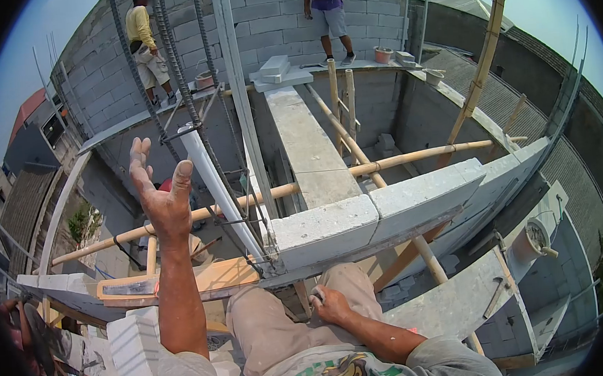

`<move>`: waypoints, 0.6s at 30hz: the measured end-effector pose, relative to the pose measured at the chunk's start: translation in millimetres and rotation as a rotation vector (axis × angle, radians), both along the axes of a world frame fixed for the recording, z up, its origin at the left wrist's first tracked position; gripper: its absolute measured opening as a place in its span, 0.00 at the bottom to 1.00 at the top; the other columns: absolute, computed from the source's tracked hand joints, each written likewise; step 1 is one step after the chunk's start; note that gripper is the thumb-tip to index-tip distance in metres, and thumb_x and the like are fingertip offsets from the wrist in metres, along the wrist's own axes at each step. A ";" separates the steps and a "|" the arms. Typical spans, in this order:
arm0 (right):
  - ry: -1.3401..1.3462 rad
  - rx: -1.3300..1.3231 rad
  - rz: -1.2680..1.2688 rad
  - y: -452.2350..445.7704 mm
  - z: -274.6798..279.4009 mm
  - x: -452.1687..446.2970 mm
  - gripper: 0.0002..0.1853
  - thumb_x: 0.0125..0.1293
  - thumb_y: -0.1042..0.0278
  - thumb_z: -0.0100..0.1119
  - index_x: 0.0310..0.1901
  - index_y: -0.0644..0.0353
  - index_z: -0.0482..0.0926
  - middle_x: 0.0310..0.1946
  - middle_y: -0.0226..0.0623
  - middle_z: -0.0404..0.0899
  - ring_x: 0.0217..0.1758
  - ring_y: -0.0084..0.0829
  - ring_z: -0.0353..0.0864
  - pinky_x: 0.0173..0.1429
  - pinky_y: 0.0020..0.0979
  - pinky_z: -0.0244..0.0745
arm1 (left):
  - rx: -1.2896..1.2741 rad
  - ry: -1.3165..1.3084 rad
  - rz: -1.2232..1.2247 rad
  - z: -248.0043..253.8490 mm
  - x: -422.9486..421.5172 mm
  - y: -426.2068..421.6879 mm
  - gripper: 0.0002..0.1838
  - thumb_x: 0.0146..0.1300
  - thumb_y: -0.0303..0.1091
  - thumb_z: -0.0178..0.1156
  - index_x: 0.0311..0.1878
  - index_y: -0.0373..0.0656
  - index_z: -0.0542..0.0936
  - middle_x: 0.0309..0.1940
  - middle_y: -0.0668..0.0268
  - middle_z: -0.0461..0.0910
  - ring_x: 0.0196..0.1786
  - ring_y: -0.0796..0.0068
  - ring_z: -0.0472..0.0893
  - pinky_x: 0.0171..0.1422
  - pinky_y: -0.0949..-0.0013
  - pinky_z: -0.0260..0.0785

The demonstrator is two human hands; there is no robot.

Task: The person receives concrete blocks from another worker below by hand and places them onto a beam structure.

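Note:
My left hand [164,201] is raised with the palm up and its fingers and thumb spread, holding nothing. Just right of it stand a white pipe [216,183] and steel reinforcing bars [186,91]. Against my right thigh rests my right hand [333,306], its fingers curled around something small and greyish that I cannot make out. Ahead of my knees, white lightweight blocks [328,222] form the top course of a wall. An orange-brown board [227,273] lies left of the bars, beyond my left forearm.
A long plank [312,142] runs toward the far wall, crossed by a bamboo pole [411,159]. At right, a hammer [494,297] lies on a board near a bucket [527,242]. Two people [329,8] stand on the far ledge; another person [17,323] shows at lower left.

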State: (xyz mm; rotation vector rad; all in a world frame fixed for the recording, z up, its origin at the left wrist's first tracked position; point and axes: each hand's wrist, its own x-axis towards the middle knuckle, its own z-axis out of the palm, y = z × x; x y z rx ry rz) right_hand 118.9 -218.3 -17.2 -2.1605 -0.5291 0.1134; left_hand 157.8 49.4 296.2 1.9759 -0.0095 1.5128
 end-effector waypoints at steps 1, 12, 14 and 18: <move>0.008 -0.002 -0.005 -0.1 -0.4 0.1 0.09 0.59 0.62 0.57 0.36 0.58 0.73 0.29 0.50 0.78 0.36 0.52 0.78 0.41 0.45 0.72 | 0.030 -0.025 -0.010 9.6 5.1 0.9 0.43 0.55 0.56 0.63 0.66 0.38 0.58 0.62 0.53 0.63 0.67 0.58 0.60 0.71 0.54 0.49; 0.063 -0.041 0.007 0.7 1.0 3.6 0.10 0.59 0.60 0.55 0.37 0.57 0.73 0.29 0.50 0.79 0.37 0.53 0.78 0.41 0.45 0.71 | 0.179 -0.087 -0.092 26.6 41.9 7.8 0.35 0.55 0.60 0.62 0.55 0.40 0.71 0.40 0.63 0.72 0.50 0.67 0.73 0.61 0.59 0.62; 0.079 -0.038 0.010 0.8 1.5 4.8 0.11 0.59 0.60 0.55 0.37 0.58 0.73 0.29 0.50 0.78 0.37 0.53 0.77 0.42 0.45 0.71 | 0.165 -0.104 -0.098 22.2 47.2 11.4 0.34 0.55 0.60 0.62 0.53 0.40 0.72 0.38 0.65 0.71 0.47 0.71 0.71 0.58 0.64 0.62; 0.079 -0.043 0.011 3.1 -3.6 5.0 0.11 0.59 0.60 0.55 0.37 0.58 0.72 0.29 0.50 0.78 0.37 0.53 0.77 0.41 0.45 0.71 | 0.131 -0.181 -0.079 20.0 54.2 12.1 0.34 0.48 0.63 0.65 0.46 0.42 0.73 0.33 0.69 0.67 0.41 0.74 0.69 0.49 0.66 0.65</move>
